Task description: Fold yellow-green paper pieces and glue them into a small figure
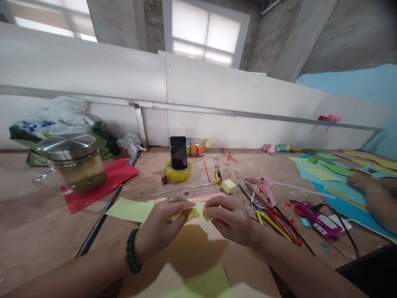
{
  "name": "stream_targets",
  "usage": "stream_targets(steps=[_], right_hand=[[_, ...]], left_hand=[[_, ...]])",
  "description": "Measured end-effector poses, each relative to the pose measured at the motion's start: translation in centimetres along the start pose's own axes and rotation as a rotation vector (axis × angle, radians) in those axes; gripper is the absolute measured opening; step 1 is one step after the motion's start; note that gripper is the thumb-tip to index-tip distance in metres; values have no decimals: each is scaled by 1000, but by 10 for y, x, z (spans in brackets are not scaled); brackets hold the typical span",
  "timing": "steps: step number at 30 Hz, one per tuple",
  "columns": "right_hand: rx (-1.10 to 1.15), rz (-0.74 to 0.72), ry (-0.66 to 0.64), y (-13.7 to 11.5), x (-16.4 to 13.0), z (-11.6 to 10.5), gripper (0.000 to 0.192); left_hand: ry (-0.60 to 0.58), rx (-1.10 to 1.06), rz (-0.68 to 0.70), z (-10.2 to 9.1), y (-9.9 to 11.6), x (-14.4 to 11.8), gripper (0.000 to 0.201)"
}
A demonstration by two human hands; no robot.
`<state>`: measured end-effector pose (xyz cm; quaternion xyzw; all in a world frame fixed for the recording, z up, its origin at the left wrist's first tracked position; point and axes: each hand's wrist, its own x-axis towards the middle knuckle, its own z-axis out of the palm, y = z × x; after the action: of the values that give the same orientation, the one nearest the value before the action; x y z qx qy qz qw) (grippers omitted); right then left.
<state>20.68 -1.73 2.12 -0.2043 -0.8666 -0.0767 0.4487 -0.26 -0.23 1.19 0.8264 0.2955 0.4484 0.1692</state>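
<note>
My left hand (pixel 169 219), with a ring and a green bead bracelet (pixel 134 251), pinches one end of a small piece of yellow paper (pixel 192 214). The paper looks folded, and my fingers hide part of it. My right hand (pixel 228 217) pinches the other end, close to the left fingertips. Both hands are above a tan board (pixel 192 248). A flat yellow-green sheet (pixel 130 210) lies left of my left hand, and another yellow-green sheet (pixel 206 285) is below at the bottom edge. Just beyond my right hand sits a small yellow paper cube (pixel 228 186).
A glass tea mug (pixel 79 167) stands at left on red paper (pixel 124 171). A phone (pixel 178 153) leans on a yellow tape roll (pixel 179 171). Right are scissors (pixel 249 194), a pink glue gun (pixel 265 188), red-yellow pliers (pixel 279 225) and a purple device (pixel 318 219). Another person's hand (pixel 369 190) rests on coloured sheets.
</note>
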Motion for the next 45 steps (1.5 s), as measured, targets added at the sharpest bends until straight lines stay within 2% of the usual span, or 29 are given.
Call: stream_targets(steps=[3, 5, 10, 15, 19, 27, 31, 34, 38, 41, 45], right_hand=[[-64, -39, 17, -3, 0, 0, 21], [-92, -70, -17, -6, 1, 0, 21], [-127, -124, -51, -12, 3, 0, 21], [-142, -145, -23, -12, 2, 1, 20], [-121, -157, 4, -11, 1, 2, 18], [-85, -190, -56, -14, -3, 10, 16], [-88, -108, 0, -17, -4, 12, 20], [-71, 35, 37, -17, -4, 13, 18], [35, 215, 27, -12, -4, 13, 13], [111, 244, 65, -10, -4, 14, 11], [146, 231, 101, -12, -3, 13, 19]], left_hand=[[75, 46, 82, 0, 3, -1, 25], [88, 73, 96, 0, 7, -2, 24], [68, 108, 74, -1, 15, -5, 15], [36, 45, 100, 1, 15, -7, 19], [32, -7, 61, 4, 13, -12, 21], [-34, -62, -26, 6, 15, -17, 25], [-51, -65, -41, 6, 17, -15, 25], [-56, -90, -77, 5, 17, -13, 23], [-42, -115, -132, 2, 19, -10, 19], [-33, -138, -181, 2, 21, -7, 17], [-34, -151, -216, 1, 27, -5, 15]])
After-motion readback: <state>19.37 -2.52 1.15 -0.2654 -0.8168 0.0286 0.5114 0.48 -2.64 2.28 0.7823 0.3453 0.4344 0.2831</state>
